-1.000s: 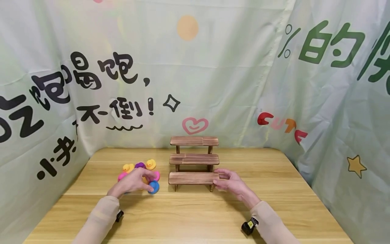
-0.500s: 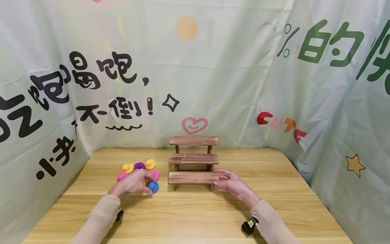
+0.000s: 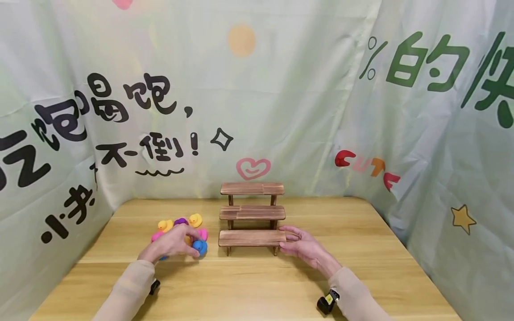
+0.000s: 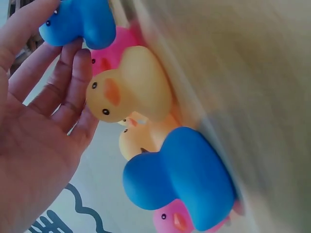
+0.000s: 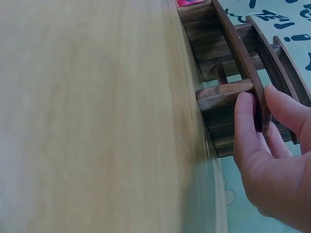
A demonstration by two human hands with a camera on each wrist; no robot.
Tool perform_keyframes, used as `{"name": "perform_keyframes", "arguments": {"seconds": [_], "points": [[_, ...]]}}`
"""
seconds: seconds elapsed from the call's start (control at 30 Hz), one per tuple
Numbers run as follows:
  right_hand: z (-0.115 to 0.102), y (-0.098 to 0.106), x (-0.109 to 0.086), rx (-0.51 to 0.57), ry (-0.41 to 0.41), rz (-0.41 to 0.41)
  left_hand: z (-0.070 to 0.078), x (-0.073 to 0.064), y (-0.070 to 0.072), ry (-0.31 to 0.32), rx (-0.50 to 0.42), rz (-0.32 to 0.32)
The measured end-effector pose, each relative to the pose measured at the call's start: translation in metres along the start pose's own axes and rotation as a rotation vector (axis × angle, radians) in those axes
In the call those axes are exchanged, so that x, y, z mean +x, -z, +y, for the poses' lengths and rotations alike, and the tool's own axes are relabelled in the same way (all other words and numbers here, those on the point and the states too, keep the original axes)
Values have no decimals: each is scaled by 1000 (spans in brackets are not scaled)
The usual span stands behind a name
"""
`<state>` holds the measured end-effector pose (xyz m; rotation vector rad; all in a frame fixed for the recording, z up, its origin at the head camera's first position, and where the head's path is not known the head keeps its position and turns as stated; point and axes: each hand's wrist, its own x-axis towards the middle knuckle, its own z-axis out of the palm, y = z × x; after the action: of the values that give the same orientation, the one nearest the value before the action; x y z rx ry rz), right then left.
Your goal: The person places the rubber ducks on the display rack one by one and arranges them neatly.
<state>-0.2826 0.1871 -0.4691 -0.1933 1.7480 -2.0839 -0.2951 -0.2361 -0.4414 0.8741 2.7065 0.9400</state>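
Note:
My left hand [image 3: 173, 243] reaches over a cluster of rubber ducks on the left of the table. Its thumb and fingers pinch a blue rubber duck [image 3: 200, 248] at the cluster's near right corner. In the left wrist view this blue duck sits at the top, between thumb and fingertips. My right hand [image 3: 304, 250] grips the right end of the lowest step of a three-tier wooden display stand [image 3: 252, 239]. The right wrist view shows the thumb on top of the board [image 5: 243, 51] and fingers beneath it.
Yellow ducks [image 3: 195, 220], a purple duck [image 3: 180, 221] and pink ducks crowd around the left hand, which partly hides them. A second blue duck [image 4: 194, 179] lies under the palm side. Printed cloth [image 3: 289, 111] hangs behind and beside the wooden table [image 3: 249, 290].
The pinched blue duck has turned so its head shows towards me, staying almost in place. The right hand keeps its grip on the stand. The head view has shifted slightly.

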Motion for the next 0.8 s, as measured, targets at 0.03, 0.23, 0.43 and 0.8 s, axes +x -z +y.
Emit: {"name": "perform_keyframes", "arguments": {"seconds": [0.03,0.23,0.43,0.8], "points": [[2,0,-1,2,1,-4,0,0,0,-4,-8,5],[2,1,-3,33,-3,-27,4,0,4,7,-45,70],[0,1,-3,34,-25,-28,6,2,8,48,-83,93],[-1,0,-4,-10,-3,-39,16,10,11,68,-205,173]]}}
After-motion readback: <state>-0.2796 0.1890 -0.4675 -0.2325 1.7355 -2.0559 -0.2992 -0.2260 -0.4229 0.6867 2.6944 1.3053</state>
